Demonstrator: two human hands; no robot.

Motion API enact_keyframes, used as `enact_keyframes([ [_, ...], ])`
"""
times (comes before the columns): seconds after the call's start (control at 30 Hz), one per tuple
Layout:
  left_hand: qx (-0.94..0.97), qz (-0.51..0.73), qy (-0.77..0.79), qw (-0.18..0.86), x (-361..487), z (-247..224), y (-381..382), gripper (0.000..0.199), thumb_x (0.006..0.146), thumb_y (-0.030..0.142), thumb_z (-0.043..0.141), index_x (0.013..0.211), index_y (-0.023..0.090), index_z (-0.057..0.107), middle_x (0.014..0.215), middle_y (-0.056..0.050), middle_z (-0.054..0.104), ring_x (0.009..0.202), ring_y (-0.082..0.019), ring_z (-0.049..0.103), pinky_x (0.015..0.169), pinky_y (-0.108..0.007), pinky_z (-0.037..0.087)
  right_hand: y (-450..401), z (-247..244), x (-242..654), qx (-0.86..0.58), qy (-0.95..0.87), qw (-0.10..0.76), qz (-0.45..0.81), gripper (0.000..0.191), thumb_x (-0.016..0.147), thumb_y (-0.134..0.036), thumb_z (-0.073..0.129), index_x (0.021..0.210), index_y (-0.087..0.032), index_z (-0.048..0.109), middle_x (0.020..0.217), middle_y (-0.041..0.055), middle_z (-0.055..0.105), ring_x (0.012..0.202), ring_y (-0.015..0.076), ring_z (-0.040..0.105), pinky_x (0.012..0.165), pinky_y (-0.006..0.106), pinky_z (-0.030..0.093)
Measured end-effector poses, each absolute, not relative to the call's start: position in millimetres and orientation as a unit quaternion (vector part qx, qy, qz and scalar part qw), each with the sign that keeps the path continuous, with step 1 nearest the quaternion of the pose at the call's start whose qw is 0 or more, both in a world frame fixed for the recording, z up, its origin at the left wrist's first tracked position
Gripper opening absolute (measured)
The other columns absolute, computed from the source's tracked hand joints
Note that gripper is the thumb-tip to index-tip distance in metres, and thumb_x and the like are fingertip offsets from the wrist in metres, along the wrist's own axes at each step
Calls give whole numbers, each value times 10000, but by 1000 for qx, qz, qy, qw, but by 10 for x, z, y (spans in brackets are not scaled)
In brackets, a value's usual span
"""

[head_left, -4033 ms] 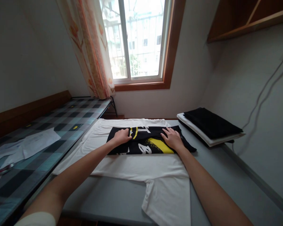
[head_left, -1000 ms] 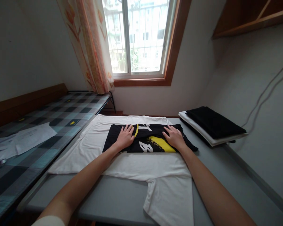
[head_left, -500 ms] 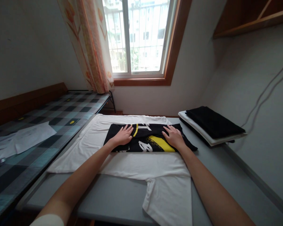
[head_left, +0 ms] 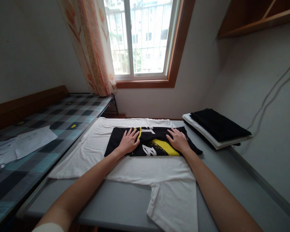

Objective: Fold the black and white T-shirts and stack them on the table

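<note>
A black T-shirt [head_left: 148, 141] with white letters and yellow print lies folded into a wide strip. Beneath it a white T-shirt [head_left: 132, 169] is spread out, one sleeve pointing toward me at the lower right. My left hand [head_left: 130, 141] rests flat on the black T-shirt, left of its middle, with the fingers stretched forward. On the right part of the same shirt lies my right hand [head_left: 178, 140], fingers spread and palm down. Neither hand grips the cloth.
A stack of folded black and white clothes [head_left: 217, 129] sits at the table's right side. The grey table [head_left: 106, 203] carries the shirts. To the left stands a bed with a checked cover [head_left: 87, 109] and papers [head_left: 31, 141]. A wooden shelf [head_left: 261, 29] hangs upper right.
My left hand has slid a little to the right across the black T-shirt, uncovering more of its left end. My right hand stays in about the same place.
</note>
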State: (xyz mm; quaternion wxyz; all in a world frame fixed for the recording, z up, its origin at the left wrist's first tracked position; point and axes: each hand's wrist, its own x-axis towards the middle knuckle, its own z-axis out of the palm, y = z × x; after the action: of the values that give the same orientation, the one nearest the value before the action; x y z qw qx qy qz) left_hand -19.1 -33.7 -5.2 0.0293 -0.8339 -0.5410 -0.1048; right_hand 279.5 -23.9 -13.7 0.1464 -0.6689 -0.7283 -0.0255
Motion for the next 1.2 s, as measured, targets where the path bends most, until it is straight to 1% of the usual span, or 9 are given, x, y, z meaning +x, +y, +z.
enact_keyframes([
  [0.13, -837, -115, -534, 35, -198, -60, -340, 552, 960, 487, 354, 1453, 254, 436, 1550, -46, 372, 1459, -299, 246, 1181, -515, 212, -232, -150, 2803, -668, -728, 148, -30, 487, 970, -423, 391, 1370, -201, 561, 1479, 113, 472, 1382, 269, 382, 1123, 453, 289],
  [0.3, -835, -121, -536, 29, -195, -65, -345, 531, 957, 483, 373, 1440, 278, 454, 1533, -35, 403, 1455, -294, 259, 1177, -516, 222, -224, -155, 2808, -666, -731, 148, -28, 498, 969, -424, 387, 1376, -191, 556, 1480, 119, 469, 1380, 275, 383, 1118, 454, 294],
  [0.7, -836, -117, -536, 19, -189, -32, -351, 526, 955, 482, 381, 1423, 263, 481, 1527, -38, 413, 1444, -307, 278, 1165, -513, 242, -228, -147, 2807, -665, -731, 151, -28, 491, 967, -422, 390, 1362, -193, 569, 1472, 125, 478, 1375, 275, 391, 1117, 456, 299],
  [1.1, -833, -117, -540, 17, -195, -38, -348, 507, 958, 492, 377, 1418, 304, 478, 1523, -15, 421, 1446, -286, 280, 1167, -495, 243, -210, -177, 2820, -662, -732, 158, -34, 501, 958, -439, 378, 1355, -204, 573, 1464, 117, 490, 1369, 272, 399, 1104, 457, 309],
  [1.2, -833, -117, -540, 15, -194, -34, -349, 505, 961, 490, 372, 1416, 299, 480, 1525, -17, 417, 1447, -283, 279, 1167, -495, 243, -214, -172, 2819, -663, -732, 155, -32, 502, 960, -439, 379, 1359, -201, 569, 1468, 117, 485, 1372, 269, 394, 1109, 453, 301],
])
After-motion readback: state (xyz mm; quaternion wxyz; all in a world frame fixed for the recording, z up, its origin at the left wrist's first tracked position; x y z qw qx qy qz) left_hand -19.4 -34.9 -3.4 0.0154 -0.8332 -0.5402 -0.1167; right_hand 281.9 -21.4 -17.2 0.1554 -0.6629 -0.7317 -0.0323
